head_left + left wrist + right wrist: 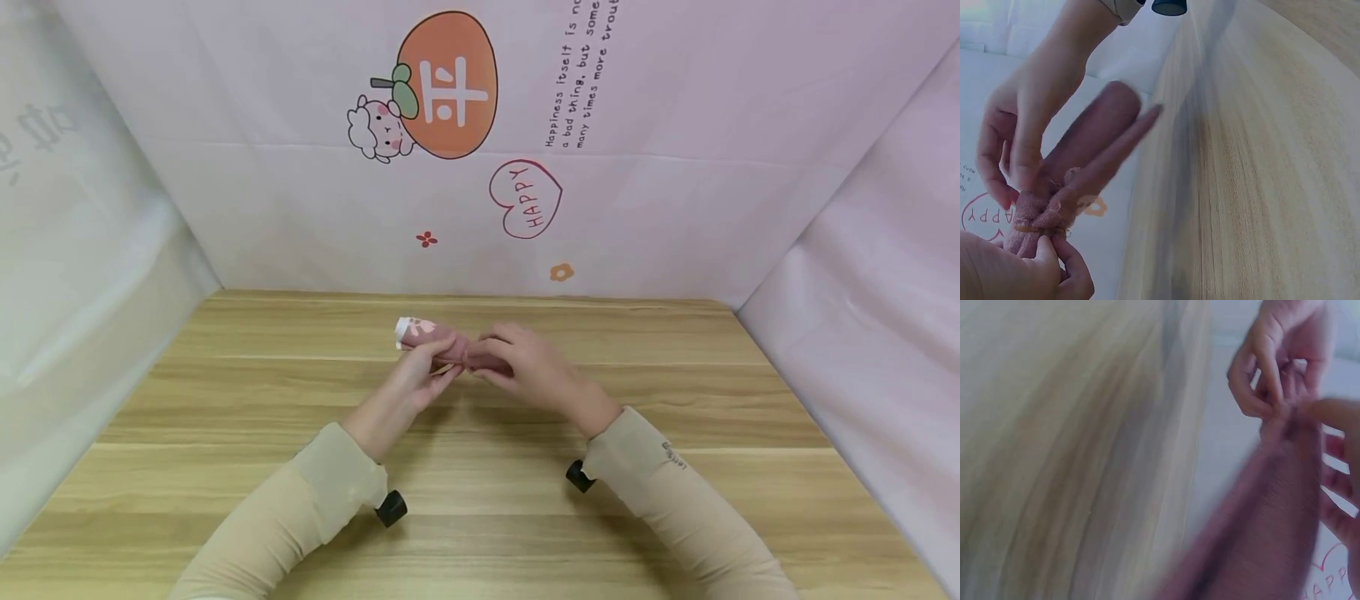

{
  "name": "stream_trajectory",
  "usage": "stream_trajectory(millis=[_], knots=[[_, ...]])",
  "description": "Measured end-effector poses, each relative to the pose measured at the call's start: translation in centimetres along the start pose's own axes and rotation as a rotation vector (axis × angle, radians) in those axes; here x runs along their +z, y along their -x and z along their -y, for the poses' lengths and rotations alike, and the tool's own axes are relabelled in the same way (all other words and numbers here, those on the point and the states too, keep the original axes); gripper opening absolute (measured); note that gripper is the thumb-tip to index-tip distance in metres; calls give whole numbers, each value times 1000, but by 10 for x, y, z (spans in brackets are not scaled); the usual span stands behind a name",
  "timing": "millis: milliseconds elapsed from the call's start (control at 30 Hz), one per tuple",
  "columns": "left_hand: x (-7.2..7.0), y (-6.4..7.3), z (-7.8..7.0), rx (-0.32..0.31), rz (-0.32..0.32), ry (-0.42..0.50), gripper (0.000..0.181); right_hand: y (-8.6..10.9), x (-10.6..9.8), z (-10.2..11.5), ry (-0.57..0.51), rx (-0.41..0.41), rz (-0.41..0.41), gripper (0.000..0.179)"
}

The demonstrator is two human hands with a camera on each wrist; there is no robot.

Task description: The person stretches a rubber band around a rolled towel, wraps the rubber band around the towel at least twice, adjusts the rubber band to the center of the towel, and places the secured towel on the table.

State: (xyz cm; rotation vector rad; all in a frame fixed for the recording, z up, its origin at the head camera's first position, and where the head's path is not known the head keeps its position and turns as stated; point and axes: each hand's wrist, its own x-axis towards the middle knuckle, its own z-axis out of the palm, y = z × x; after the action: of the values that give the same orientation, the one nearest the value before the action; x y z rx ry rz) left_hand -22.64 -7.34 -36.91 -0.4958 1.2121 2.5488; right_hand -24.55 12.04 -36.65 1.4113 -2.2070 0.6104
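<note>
A dusty-pink cloth (448,343), rolled into a narrow bundle, is held between both hands above the table. Its left end shows a white edge and a pale printed pattern. In the left wrist view a thin brownish band (1030,229) circles the gathered middle, and two fuzzy cloth ends (1094,128) stick out beyond it. My left hand (417,377) grips the bundle, thumb and fingertips pinching it beside the band. My right hand (534,368) curls its fingers round the other side of the bundle, near the gathered part. Some right fingertips are blurred or hidden behind the cloth.
The wood-grain table (465,517) lies under both forearms. Behind it rises a white printed backdrop (300,217), with white fabric walls at the left and right. Small black devices (392,508) sit at both wrists.
</note>
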Motion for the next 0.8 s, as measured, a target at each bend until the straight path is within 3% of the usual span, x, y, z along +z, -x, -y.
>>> stream_trajectory(millis=[133, 267, 400, 667, 800], knots=[[0, 1, 0, -1, 17, -39, 5, -2, -7, 0, -129, 138, 43, 12], [1, 3, 0, 0, 30, -84, 10, -8, -9, -3, -147, 183, 67, 12], [1, 5, -1, -2, 40, -107, 9, -12, -8, -7, -120, 148, 95, 9], [0, 7, -1, 0, 27, -84, 12, -16, -13, -13, -154, -11, 131, 14], [2, 7, -1, 1, 25, -74, 17, -18, -16, -15, -159, -36, 152, 17]])
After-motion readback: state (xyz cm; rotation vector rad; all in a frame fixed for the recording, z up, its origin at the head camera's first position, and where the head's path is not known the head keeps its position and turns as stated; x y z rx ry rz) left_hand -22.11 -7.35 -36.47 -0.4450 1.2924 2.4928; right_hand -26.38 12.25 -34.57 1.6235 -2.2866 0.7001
